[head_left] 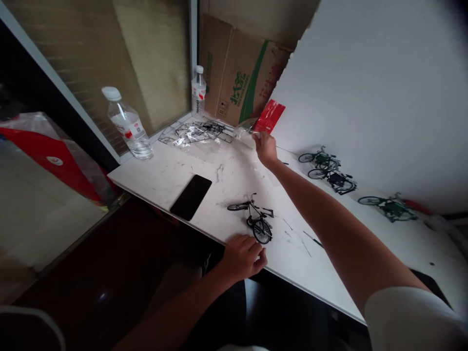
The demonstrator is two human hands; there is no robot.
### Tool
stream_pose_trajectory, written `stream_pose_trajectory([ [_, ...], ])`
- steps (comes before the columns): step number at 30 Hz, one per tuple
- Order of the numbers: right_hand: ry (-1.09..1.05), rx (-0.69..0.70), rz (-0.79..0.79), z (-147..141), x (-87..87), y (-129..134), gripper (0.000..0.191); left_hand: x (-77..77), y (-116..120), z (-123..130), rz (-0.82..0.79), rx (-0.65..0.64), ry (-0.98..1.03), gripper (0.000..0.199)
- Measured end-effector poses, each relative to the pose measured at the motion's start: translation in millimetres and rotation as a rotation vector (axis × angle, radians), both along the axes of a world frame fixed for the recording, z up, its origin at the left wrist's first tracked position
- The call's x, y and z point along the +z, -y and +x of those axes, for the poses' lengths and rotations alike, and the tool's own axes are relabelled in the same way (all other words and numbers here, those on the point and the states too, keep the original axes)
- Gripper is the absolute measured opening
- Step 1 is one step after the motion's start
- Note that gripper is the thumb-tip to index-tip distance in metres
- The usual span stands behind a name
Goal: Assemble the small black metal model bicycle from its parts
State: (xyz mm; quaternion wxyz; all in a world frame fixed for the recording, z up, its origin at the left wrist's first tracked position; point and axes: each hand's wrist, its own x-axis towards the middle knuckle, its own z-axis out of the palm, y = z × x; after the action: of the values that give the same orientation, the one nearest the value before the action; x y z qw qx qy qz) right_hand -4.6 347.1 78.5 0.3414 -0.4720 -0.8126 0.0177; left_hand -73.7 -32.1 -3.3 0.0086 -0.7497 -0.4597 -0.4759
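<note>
My right hand (265, 150) reaches across the white table (234, 170) to its back edge, fingers pinched on a clear plastic bag (245, 134). Behind that bag a red packet (269, 116) leans on the wall. My left hand (244, 257) rests at the table's front edge with its fingers curled in, and I see nothing in them. Just beyond its knuckles stands a small black model bicycle (262, 231), its front wheel turned to the left. Thin dark parts frames (215, 127) lie with clear wrapping (193, 139) at the back left.
A black phone (191, 197) lies left of the bicycle. Two water bottles (131, 129) stand by the window side, and a cardboard box (234, 73) is behind. More model bicycles (331, 173) line the wall at right. A thin dark tool (312, 239) lies under my right forearm.
</note>
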Motion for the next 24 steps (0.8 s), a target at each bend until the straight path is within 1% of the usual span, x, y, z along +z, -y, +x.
stream_pose_trajectory([
  [2, -0.041, -0.012, -0.017, 3, 1.1, -1, 0.045, -0.6, 0, 0, -0.002, 0.002, 0.003, 0.023],
  [4, -0.1, -0.039, 0.005, 7, 6.9, -5, 0.047, -1.0, 0, 0, -0.005, 0.003, 0.0, 0.023],
  [7, -0.157, -0.098, 0.123, 16, 27.3, -17, 0.055, 0.2, 0, 0, -0.003, 0.002, -0.006, 0.023],
  [11, 0.027, -0.022, 0.196, 26, 62.1, -30, 0.059, 3.9, 0, -1, -0.002, 0.015, -0.014, 0.025],
  [13, 0.067, -0.018, 0.213, 26, 71.3, -28, 0.061, 5.0, 0, -1, -0.009, 0.012, -0.014, 0.026],
  [14, 0.082, -0.016, 0.21, 25, 72.0, -24, 0.061, 5.0, 0, -1, -0.011, 0.009, -0.012, 0.026],
  [16, 0.118, 0.004, 0.181, 19, 65.1, -13, 0.057, 4.4, 1, -1, -0.01, 0.008, -0.009, 0.026],
  [19, 0.191, 0.095, 0.103, 4, 39.9, 9, 0.047, 2.4, 1, -1, -0.005, 0.017, -0.022, 0.025],
  [22, 0.318, 0.244, -0.067, -14, 13.4, 31, 0.038, 1.0, 1, -1, 0.005, 0.017, -0.032, 0.023],
  [24, 0.367, 0.294, -0.134, -24, 2.6, 42, 0.03, 1.3, 1, -1, 0.011, 0.016, -0.028, 0.023],
])
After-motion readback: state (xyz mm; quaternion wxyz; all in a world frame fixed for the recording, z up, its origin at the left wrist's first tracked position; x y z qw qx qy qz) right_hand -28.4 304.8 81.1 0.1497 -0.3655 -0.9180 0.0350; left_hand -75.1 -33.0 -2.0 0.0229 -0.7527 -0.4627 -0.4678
